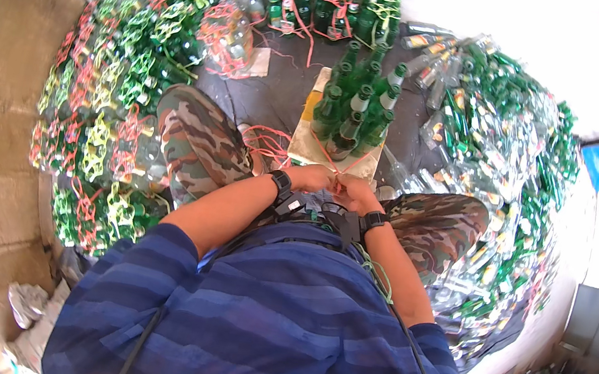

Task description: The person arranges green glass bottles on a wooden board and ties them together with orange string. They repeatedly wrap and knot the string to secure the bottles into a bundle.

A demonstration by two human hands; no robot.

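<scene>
Several green glass bottles (352,111) stand upright in a tight group on a light-coloured board (305,150) in front of me. A pink plastic string (351,161) runs from around the lower part of the group and comes together in a V near my lap. There my left hand (313,178) and my right hand (358,192) meet, both closed on the string. The fingertips overlap, so the exact grip is hidden. Loose pink string (268,144) lies in a tangle beside the board, next to my left leg.
Bottle bundles bound in pink and yellow-green string (138,64) stand in rows at the left. More tied bundles (335,9) line the back wall. On the right lies a large heap of loose clear and green bottles (490,152). Dark sheeting (266,98) covers the floor.
</scene>
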